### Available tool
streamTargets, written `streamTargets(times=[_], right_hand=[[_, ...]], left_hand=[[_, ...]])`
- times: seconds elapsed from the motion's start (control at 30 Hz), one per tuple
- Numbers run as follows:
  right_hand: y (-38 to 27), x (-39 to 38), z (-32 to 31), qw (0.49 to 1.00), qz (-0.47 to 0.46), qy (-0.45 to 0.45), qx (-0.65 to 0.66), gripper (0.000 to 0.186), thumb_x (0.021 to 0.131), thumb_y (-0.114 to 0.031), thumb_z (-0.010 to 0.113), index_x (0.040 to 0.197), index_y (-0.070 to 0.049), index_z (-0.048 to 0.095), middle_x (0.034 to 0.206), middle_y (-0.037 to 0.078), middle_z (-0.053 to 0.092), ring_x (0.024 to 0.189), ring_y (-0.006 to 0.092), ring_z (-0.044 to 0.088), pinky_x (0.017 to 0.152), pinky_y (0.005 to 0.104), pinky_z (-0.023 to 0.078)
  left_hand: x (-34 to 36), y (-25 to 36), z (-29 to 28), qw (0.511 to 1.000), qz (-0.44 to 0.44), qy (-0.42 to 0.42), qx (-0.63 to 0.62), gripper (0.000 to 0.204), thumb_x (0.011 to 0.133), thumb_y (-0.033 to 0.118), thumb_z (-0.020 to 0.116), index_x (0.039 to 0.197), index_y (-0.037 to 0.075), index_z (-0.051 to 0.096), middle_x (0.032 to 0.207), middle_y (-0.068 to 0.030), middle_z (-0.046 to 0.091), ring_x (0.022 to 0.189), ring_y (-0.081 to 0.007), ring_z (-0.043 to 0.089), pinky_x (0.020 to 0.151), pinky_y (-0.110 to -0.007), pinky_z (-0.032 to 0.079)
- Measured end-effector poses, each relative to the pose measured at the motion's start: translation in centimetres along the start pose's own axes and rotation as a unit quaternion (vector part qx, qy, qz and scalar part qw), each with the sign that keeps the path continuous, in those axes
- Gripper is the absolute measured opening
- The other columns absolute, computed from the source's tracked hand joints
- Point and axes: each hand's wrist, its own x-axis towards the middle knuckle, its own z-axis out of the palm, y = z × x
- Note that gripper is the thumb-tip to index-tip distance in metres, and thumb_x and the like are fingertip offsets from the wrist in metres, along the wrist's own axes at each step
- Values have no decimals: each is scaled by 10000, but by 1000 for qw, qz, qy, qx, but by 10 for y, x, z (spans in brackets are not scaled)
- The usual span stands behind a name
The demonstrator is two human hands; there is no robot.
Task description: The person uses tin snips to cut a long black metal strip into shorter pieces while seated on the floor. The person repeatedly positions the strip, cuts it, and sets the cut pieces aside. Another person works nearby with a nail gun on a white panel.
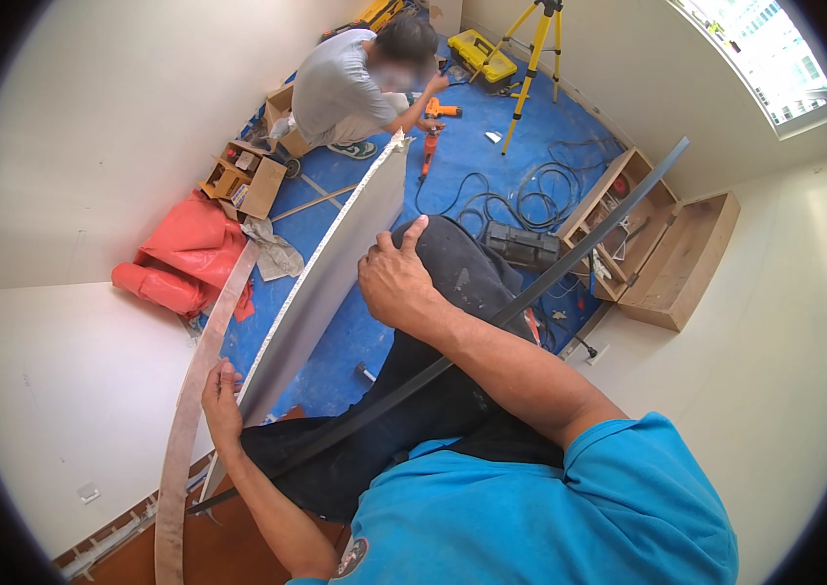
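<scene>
A tall white panel with a rough, crumbly edge stands on edge, slanting away from me. My left hand is closed at its near left edge, fingers bent against the board; some of them are hidden. My right hand rests by my raised knee, close to the panel's face, with loosely bent fingers apart and nothing visible in them. A long dark straight bar lies diagonally across my lap and passes beneath my right forearm. Beside my left hand runs a long, narrow pale wooden strip.
A person crouches beyond the panel, one hand by a red power tool. Around are an orange drill, yellow tripod, yellow toolbox, black cable, open wooden box, cardboard boxes and red sheeting.
</scene>
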Motion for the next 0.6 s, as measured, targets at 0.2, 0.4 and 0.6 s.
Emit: streamTargets(times=[0.2, 0.4, 0.6], right_hand=[[0, 0, -1, 1000, 1, 0, 8, 362, 1001, -243, 681, 1192, 26, 830, 1161, 207, 782, 1322, 453, 599, 1097, 1011, 242], [-1, 1, -5, 1000, 5, -13, 18, 347, 987, -231, 688, 1174, 27, 826, 1145, 203, 773, 1326, 445, 599, 1107, 1011, 234], [-1, 1, -7, 1000, 7, -29, 10, 360, 979, -230, 699, 1205, 19, 825, 1162, 197, 772, 1350, 428, 601, 1115, 1011, 224]], left_hand=[[2, -5, -1, 1000, 2, 3, -1, 615, 1159, 521, 687, 1449, -17, 748, 1078, -110, 778, 953, -188, 714, 904, -352, 593], [2, -7, -1, 1000, 12, 3, -4, 628, 1156, 525, 691, 1451, -27, 742, 1095, -127, 784, 954, -195, 727, 896, -356, 604], [-1, -3, 2, 1000, 20, 18, -2, 604, 1163, 521, 672, 1403, -28, 751, 1066, -118, 773, 956, -197, 721, 909, -358, 587]])
